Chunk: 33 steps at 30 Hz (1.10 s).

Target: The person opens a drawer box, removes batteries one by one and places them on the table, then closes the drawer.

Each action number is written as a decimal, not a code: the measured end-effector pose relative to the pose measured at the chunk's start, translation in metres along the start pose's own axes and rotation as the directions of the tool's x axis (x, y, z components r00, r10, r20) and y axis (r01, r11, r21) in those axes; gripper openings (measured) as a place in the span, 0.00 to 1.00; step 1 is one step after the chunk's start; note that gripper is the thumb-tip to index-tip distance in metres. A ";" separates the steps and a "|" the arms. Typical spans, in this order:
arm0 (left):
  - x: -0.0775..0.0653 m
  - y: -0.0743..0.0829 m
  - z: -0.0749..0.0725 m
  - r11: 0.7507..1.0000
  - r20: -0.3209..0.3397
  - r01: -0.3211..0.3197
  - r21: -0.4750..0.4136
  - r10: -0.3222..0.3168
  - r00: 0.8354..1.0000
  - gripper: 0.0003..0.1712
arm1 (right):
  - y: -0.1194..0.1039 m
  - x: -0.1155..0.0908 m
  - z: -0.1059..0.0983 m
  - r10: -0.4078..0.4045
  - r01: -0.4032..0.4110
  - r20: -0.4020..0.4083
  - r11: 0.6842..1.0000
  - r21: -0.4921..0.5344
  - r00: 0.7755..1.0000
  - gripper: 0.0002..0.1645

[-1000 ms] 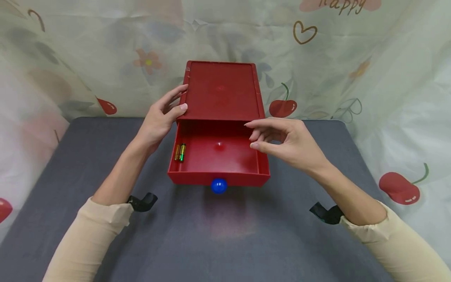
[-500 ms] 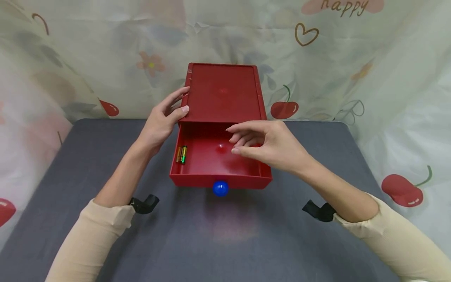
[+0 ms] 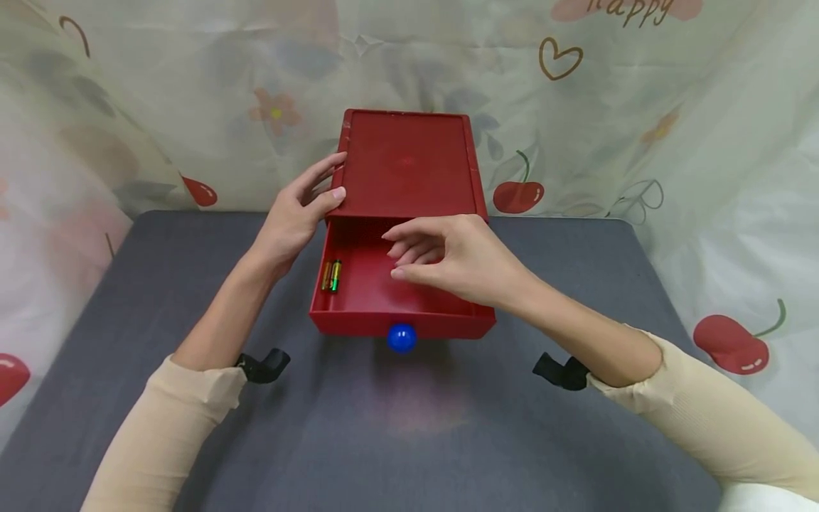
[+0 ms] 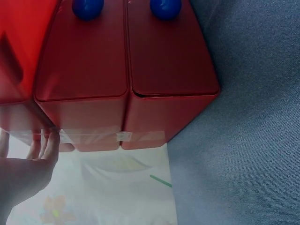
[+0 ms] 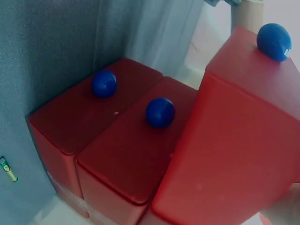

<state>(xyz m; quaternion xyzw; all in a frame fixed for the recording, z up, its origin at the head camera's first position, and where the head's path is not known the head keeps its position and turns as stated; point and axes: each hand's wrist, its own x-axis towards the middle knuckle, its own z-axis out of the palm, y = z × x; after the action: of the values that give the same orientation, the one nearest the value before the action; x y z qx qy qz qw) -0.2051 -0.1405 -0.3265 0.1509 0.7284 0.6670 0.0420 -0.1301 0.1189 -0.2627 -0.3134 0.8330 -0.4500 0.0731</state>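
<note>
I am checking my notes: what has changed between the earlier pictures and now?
The right hand moved left over the open red plastic drawer, nearer the green-and-gold cylindrical battery inside; it took hold of nothing. The left hand stayed on the side of the red plastic box; drawer and battery did not move.

My drawer (image 3: pixel 353 325) is red, its knob (image 3: pixel 402 338) blue, the batteries (image 3: pixel 335 276) gold and green, my sleeves (image 3: pixel 163 434) beige, the bench (image 3: pixel 307 455) grey, the pale cloth (image 3: pixel 416 64) red-cherry-patterned.

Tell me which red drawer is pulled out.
The top drawer, under the right hand; it juts well past the two lower drawers.
</note>
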 end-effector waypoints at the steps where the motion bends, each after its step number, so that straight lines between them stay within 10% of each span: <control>1: 0.000 0.000 0.000 1.000 -0.001 0.000 0.001 0.000 1.000 0.33 | -0.001 0.001 0.001 -0.001 0.001 0.004 1.000 0.003 1.000 0.25; 33: 0.000 0.000 0.001 1.000 -0.008 -0.002 0.010 0.002 1.000 0.32 | 0.001 0.041 0.032 0.159 -0.130 0.162 0.976 -0.174 0.974 0.27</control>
<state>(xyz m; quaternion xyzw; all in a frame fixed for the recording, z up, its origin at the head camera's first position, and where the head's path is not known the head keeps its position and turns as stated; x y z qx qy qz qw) -0.2045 -0.1394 -0.3262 0.1490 0.7318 0.6639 0.0375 -0.1500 0.0729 -0.2756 -0.2950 0.8778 -0.3450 0.1530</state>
